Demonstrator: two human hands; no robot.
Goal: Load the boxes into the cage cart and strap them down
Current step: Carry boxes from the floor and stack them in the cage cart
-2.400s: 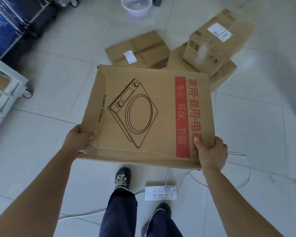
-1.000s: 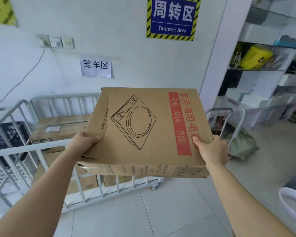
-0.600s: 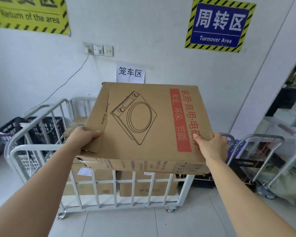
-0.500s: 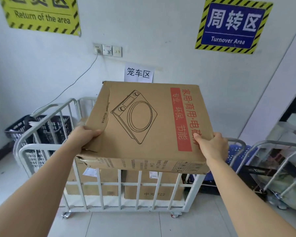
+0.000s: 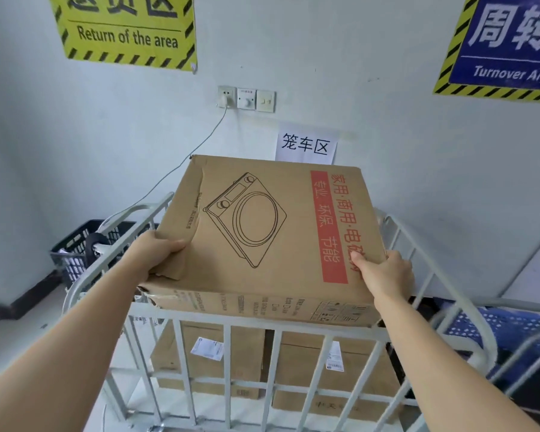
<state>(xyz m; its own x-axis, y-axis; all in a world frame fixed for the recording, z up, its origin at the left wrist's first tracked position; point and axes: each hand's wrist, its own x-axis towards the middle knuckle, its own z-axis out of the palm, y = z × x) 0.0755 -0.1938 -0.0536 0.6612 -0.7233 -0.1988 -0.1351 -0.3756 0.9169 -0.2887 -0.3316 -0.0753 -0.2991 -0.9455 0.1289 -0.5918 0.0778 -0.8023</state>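
While my left hand point(image 5: 156, 257) and right hand point(image 5: 384, 272) are gripping the flat box point(image 5: 262, 232) mid-frame above the cage cart point(image 5: 253, 324) rail, I'm loading; next, probably lowering it onto the stowed boxes point(image 5: 300, 363).

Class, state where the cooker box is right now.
In the head view's centre, the cooker box is held by left hand and right hand above the cage cart.

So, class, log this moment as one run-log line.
phase: loading | left hand: grips flat box | right hand: grips box | box: above cage cart front rail | straps: unseen
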